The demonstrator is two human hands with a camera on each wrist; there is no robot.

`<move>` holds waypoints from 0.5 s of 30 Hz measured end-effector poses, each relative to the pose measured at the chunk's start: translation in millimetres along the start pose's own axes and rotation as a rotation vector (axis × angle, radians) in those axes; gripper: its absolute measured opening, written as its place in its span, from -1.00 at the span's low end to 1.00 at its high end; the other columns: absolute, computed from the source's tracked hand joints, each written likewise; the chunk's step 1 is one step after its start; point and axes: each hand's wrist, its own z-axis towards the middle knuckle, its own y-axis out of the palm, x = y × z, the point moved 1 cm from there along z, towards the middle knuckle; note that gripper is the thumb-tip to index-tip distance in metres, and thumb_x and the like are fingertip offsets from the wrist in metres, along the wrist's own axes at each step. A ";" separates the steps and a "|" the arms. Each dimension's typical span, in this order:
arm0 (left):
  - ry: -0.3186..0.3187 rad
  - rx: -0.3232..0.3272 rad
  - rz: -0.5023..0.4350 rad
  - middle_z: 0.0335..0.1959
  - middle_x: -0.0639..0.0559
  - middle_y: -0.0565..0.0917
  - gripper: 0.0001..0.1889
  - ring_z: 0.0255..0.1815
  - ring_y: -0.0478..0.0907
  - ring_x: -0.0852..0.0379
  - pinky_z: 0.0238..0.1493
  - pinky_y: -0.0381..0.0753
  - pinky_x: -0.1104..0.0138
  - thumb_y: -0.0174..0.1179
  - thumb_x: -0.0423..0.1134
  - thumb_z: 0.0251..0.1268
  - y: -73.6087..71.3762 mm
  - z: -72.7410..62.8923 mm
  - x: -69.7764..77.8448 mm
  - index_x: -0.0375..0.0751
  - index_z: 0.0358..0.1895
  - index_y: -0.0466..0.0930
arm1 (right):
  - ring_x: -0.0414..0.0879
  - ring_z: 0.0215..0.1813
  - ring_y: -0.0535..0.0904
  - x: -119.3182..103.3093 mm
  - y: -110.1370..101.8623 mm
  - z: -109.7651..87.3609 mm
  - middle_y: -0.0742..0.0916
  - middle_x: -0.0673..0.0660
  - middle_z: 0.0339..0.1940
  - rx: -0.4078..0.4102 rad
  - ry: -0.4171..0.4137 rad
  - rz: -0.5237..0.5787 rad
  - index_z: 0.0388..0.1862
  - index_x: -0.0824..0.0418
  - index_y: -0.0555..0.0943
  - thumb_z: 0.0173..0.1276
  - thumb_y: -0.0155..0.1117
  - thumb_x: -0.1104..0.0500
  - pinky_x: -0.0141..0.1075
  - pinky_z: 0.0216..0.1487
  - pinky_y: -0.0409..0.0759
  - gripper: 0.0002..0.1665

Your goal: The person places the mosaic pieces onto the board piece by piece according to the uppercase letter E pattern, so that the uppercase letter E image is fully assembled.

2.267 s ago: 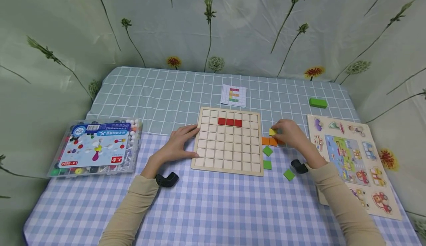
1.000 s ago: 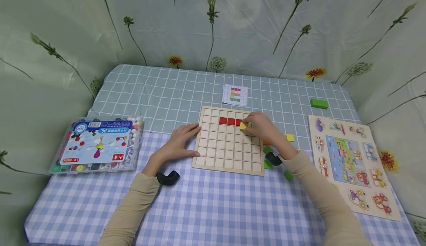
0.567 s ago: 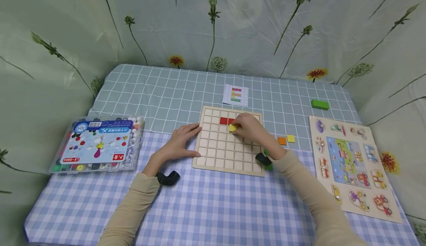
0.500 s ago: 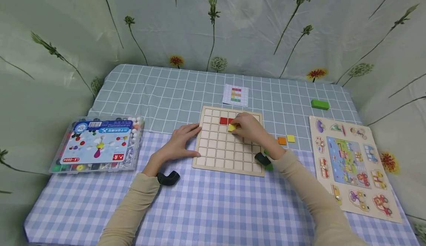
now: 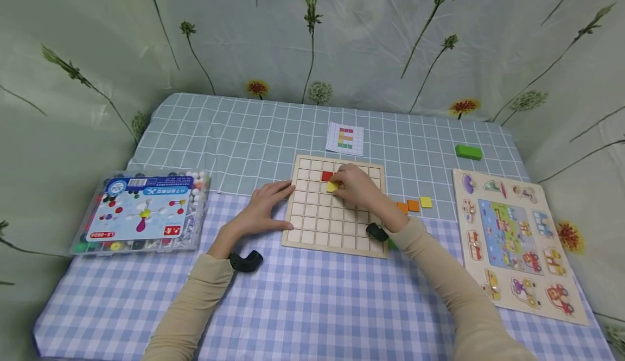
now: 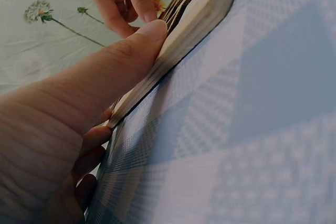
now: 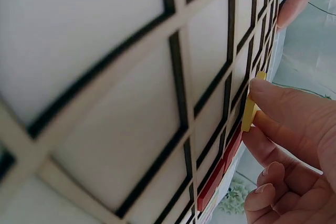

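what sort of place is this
Probably a tabletop play or learning space: there's a wooden grid board, a picture puzzle board and a boxed molecular model kit.

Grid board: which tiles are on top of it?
At least two red tiles show in the right wrist view. The right hand pinches a yellow tile over the board; in the head view, that hand hides whatever lies beneath.
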 end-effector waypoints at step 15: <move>-0.010 -0.005 -0.004 0.45 -0.16 0.20 -0.03 0.43 0.12 -0.19 0.23 0.13 -0.09 0.42 0.05 -0.09 -0.4 0.8 0.3 -0.19 0.42 0.17 | -0.03 -0.21 0.54 -5.5 6.4 5.9 0.71 0.16 -0.29 -0.003 -0.032 0.014 -0.20 0.32 0.71 0.14 0.37 0.23 -0.23 -0.12 0.53 -0.75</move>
